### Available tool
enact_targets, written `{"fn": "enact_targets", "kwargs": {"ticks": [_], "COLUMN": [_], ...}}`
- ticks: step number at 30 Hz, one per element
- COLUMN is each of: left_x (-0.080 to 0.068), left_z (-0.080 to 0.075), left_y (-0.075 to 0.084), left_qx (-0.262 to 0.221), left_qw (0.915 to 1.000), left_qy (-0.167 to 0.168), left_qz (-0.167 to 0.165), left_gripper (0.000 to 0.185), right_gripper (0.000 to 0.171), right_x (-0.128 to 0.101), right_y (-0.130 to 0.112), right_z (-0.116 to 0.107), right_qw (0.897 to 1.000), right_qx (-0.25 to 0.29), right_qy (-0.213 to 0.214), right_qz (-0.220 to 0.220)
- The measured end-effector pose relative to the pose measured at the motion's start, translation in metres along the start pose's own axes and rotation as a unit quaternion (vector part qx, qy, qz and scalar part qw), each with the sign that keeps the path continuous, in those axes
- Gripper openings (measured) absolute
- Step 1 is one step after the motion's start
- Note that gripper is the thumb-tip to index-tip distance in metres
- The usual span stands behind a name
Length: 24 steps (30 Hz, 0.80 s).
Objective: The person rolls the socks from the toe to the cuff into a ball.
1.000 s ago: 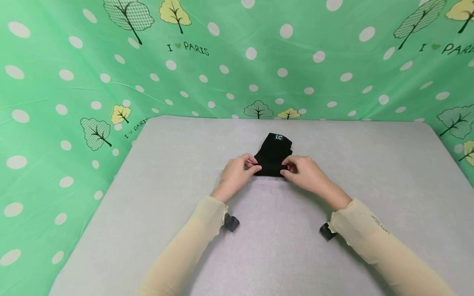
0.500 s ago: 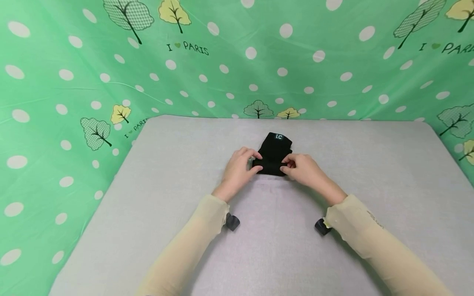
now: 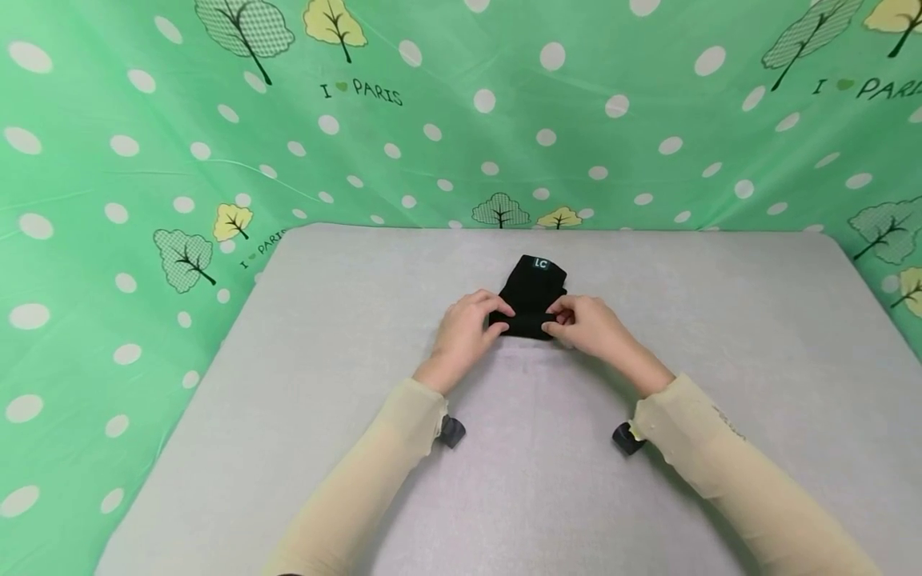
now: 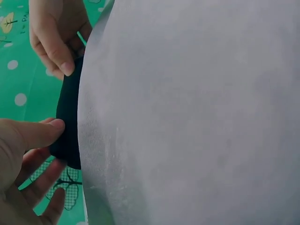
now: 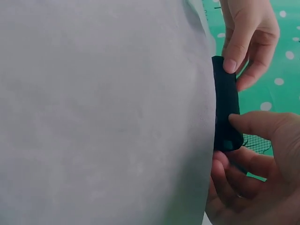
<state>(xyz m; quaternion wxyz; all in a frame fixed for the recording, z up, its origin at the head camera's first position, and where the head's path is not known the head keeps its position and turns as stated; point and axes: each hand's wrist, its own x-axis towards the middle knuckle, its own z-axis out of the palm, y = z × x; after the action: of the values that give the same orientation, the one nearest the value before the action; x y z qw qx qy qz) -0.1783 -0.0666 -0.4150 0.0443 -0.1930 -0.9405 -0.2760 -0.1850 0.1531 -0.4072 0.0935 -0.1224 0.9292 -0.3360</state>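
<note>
Now | black folded sock (image 3: 531, 300) centred between hands, long axis running away | left hand (image 3: 468, 332) and right hand (image 3: 587, 328) each pinch its near edge, equally close

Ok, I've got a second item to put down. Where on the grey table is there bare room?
Bare grey table spreads right of the right hand and left of the left hand. The middle is crowded: both hands pinch the black sock.
</note>
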Motion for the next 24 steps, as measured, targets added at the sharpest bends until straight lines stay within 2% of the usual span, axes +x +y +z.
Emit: {"fn": "enact_targets", "kwargs": {"ticks": [3, 6, 10, 20, 24], "left_x": [0.001, 0.003, 0.006, 0.015, 0.017], "left_z": [-0.001, -0.001, -0.003, -0.002, -0.003], "left_y": [0.001, 0.002, 0.003, -0.001, -0.001], "left_qx": [0.005, 0.011, 0.018, -0.003, -0.004], "left_qw": [1.0000, 0.9998, 0.9992, 0.9970, 0.9968], "left_qy": [-0.005, -0.012, -0.025, -0.039, -0.042], "left_qz": [-0.006, -0.013, -0.025, -0.066, -0.069], "left_gripper": [0.019, 0.019, 0.019, 0.019, 0.020], "right_gripper": [0.028, 0.027, 0.025, 0.031, 0.031], "right_x": [-0.005, -0.010, -0.011, -0.002, 0.001], "right_y": [0.000, -0.001, -0.004, -0.006, -0.006], "right_z": [0.001, 0.003, 0.005, 0.007, 0.008], "right_qw": [0.999, 0.993, 0.985, 0.984, 0.985], "right_qx": [-0.001, -0.016, -0.048, -0.076, -0.081], "right_qy": [0.033, 0.069, 0.084, 0.084, 0.084], "right_qz": [-0.043, -0.099, -0.142, -0.135, -0.127]}}
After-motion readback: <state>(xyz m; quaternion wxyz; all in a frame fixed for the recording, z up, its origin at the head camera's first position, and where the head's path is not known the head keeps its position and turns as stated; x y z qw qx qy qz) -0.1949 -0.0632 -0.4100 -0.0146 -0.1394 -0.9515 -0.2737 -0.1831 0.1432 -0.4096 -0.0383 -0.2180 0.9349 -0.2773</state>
